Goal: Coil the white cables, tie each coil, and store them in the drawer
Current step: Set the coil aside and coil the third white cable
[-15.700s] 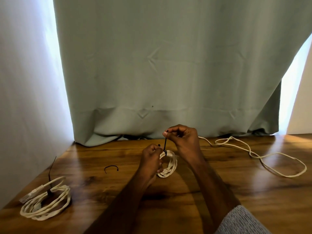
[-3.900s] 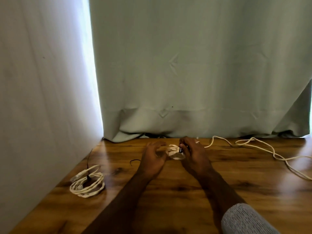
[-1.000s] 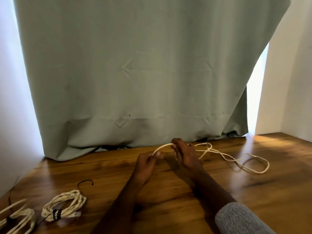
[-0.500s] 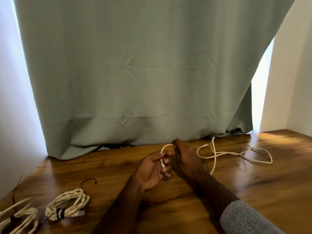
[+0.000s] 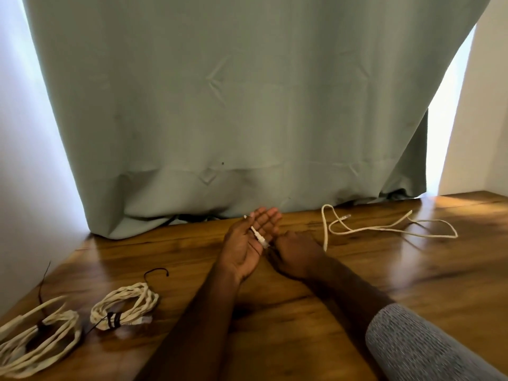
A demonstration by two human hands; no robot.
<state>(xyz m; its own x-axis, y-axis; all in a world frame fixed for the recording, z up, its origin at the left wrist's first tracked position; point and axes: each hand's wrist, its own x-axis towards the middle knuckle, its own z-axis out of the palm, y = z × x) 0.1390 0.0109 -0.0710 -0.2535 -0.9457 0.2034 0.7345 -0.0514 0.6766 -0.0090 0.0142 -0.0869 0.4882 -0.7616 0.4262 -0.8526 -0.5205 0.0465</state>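
At mid-table, the left hand (image 5: 248, 240) lies palm up with its fingers straight and relaxed, and the plug end (image 5: 259, 237) of the loose cable (image 5: 384, 229) rests across the palm. A short stretch of cable runs from the plug toward the fingertips. The right hand (image 5: 298, 250) sits just right of it, back up and knuckles toward the camera; its fingers curl under by the plug, but whether they grip the cable I cannot tell. A grey sleeve (image 5: 420, 345) covers the right forearm at the near right edge.

From beside the right hand the loose cable rises toward the far edge, bends, and trails right across the table (image 5: 357, 284) in open loops, its other plug lying near the far edge. It is uncoiled and untied.

To the near left of the hands lie two finished coils. The nearer-to-centre coil (image 5: 125, 306) is bound with a dark tie (image 5: 114, 320) at its near side. A curved black tie (image 5: 156, 271) lies loose just beyond it. The second coil (image 5: 38, 342) sits at the far left, cut off by the frame edge, with a dark tie sticking up from it.

Behind everything a pale green curtain (image 5: 233, 105) hangs down to the table's far edge, with bright light at both its sides and a white wall (image 5: 27, 188) on the left. No drawer is in view.
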